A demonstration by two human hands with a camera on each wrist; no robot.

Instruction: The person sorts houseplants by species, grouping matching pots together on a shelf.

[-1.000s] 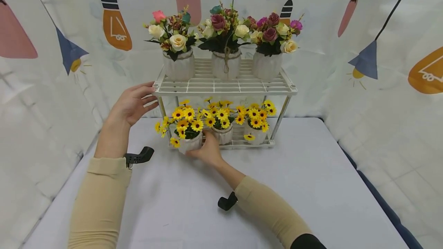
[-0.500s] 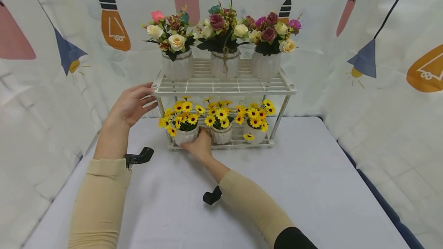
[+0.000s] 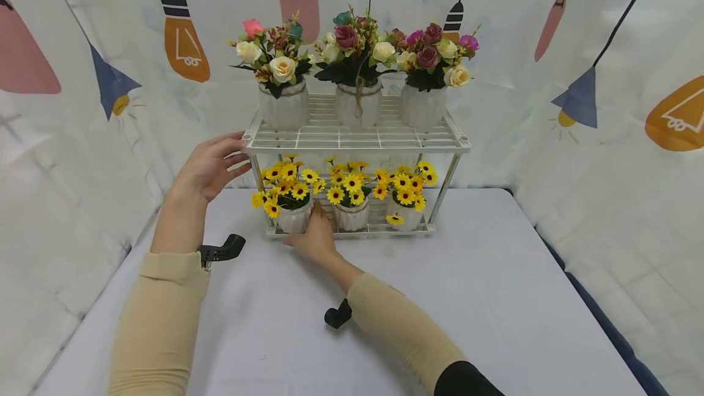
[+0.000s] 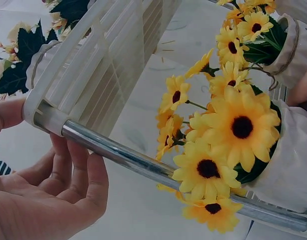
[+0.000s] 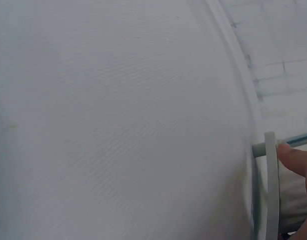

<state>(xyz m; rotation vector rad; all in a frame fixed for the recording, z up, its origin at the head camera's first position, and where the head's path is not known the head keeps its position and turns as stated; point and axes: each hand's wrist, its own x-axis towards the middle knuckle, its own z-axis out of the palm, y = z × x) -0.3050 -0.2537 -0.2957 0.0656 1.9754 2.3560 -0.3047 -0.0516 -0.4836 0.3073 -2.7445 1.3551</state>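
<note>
On the lower tier of a white wire rack (image 3: 352, 139), my right hand (image 3: 316, 234) is at the left pot of yellow flowers (image 3: 294, 219). Its fingers lie along the pot's right side, and its thumb reaches across the front, low by the tier's edge. In the right wrist view, the thumb (image 5: 296, 160) lies beside the rack's rim; the other fingers are mostly out of sight. My left hand (image 3: 206, 167) holds the rack's upper left corner. The left wrist view has that thumb on the corner and the fingers (image 4: 78, 170) below, near the metal post (image 4: 123, 155).
Two more pots of yellow flowers (image 3: 352, 216) stand to the right on the lower tier. Three pots of mixed roses (image 3: 283, 106) line the upper tier. The rack stands on a white-covered table (image 3: 467, 286), with a patterned curtain (image 3: 511, 90) behind.
My right hand has carried the left flower pot leftward and back onto the lower tier, where it has since turned a little. The left hand has stayed at the rack's corner.
</note>
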